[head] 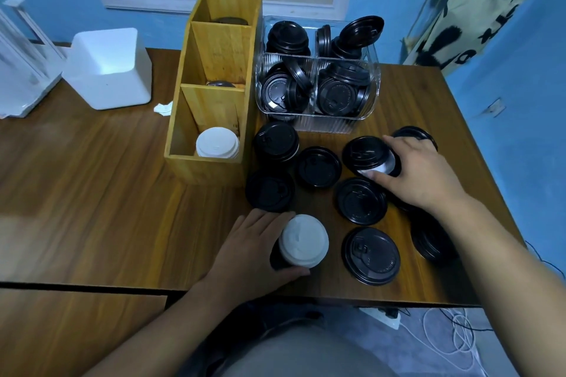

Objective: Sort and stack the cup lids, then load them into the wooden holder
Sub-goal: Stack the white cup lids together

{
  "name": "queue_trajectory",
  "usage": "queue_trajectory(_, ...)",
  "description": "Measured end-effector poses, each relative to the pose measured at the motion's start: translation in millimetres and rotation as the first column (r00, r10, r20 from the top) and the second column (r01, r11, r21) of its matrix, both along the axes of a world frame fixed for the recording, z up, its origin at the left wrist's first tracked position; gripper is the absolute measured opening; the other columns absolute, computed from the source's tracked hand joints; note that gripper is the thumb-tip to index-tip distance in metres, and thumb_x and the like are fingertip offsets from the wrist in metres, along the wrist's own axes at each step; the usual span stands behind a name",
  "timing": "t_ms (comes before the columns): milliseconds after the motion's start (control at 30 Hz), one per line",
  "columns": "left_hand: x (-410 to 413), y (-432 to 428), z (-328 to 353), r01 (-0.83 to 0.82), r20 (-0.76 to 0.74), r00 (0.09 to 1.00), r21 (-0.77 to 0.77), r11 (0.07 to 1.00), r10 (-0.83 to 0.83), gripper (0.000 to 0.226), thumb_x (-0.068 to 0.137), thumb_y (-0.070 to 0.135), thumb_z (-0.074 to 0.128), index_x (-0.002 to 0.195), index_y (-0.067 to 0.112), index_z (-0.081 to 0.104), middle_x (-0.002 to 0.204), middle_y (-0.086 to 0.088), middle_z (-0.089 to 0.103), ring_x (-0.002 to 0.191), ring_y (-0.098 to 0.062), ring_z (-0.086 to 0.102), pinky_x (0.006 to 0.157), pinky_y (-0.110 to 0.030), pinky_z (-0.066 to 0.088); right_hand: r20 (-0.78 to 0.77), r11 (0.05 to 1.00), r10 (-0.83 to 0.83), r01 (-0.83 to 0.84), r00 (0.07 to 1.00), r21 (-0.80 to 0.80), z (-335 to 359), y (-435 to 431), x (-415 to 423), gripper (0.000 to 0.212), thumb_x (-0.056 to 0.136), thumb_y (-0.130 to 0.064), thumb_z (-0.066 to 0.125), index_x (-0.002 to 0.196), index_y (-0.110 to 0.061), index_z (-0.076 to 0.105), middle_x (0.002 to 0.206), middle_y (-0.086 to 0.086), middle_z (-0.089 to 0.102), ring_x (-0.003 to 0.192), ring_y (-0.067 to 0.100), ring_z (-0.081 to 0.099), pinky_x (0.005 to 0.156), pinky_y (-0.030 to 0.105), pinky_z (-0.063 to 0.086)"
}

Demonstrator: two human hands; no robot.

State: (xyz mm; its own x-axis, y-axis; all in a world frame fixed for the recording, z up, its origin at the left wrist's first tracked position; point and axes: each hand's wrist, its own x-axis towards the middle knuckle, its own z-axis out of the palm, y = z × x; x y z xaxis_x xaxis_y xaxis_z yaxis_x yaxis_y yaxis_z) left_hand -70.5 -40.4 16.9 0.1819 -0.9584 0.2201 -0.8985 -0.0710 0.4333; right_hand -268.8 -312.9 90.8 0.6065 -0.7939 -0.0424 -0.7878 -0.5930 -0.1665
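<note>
The wooden desk point(92, 193) carries everything. The wooden holder point(211, 170) stands upright toward the desk's left, split into three compartments. White lids point(217, 142) are stacked in the nearest one. A dark rim shows low in each of the other two, probably lids, though too little is visible to be sure. Just to the holder's right sits a clear plastic bin point(317, 124), its four sections crowded with black lids, some flat, some on edge.

The right hand point(419, 171) reaches in front of the bin, its grip closed on a black lid point(364, 153) with a white one showing beneath it. The left hand point(251, 242), nearer the desk's front edge, has its grip curled round a small stack with a white lid on top point(303, 239) and black under it.

Loose black lids point(361, 200) lie between the hands and the holder, domes up, some touching. One is partly hidden under the right forearm.
</note>
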Motion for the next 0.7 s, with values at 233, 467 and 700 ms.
queue_trajectory(233,0,1,1,0.006,-0.011,1.000,0.005,1.000,-0.006,0.092,0.075,0.083,0.065,0.143,0.023,0.053,0.136,0.012,0.059,0.123,-0.011,0.051,0.097,-0.031,0.042,-0.058,0.997,-0.068,0.070,0.996,0.034,-7,0,27,0.090,0.079,-0.071,0.066,0.151,-0.025,0.039,0.140,0.007,0.055,0.131,0.036,0.043,0.102,0.055,0.045)
queue_trajectory(467,0,1,2,0.007,-0.015,1.000,0.003,1.000,-0.007,0.091,0.076,0.083,0.063,0.143,0.022,0.053,0.136,0.011,0.059,0.124,-0.012,0.051,0.096,-0.031,0.039,0.023,0.992,-0.064,0.061,0.998,0.114,-9,-4,41,0.091,0.076,-0.056,0.080,0.151,-0.032,0.034,0.144,0.003,0.053,0.136,0.033,0.041,0.103,0.056,0.041)
queue_trajectory(700,0,1,2,0.010,-0.021,1.000,0.007,1.000,-0.010,0.090,0.076,0.083,0.063,0.143,0.023,0.052,0.135,0.012,0.059,0.123,-0.011,0.050,0.095,-0.031,0.040,0.066,0.980,-0.084,0.071,0.994,0.186,-14,-4,45,0.089,0.076,-0.061,0.078,0.150,-0.030,0.037,0.143,0.007,0.052,0.136,0.035,0.037,0.106,0.056,0.041)
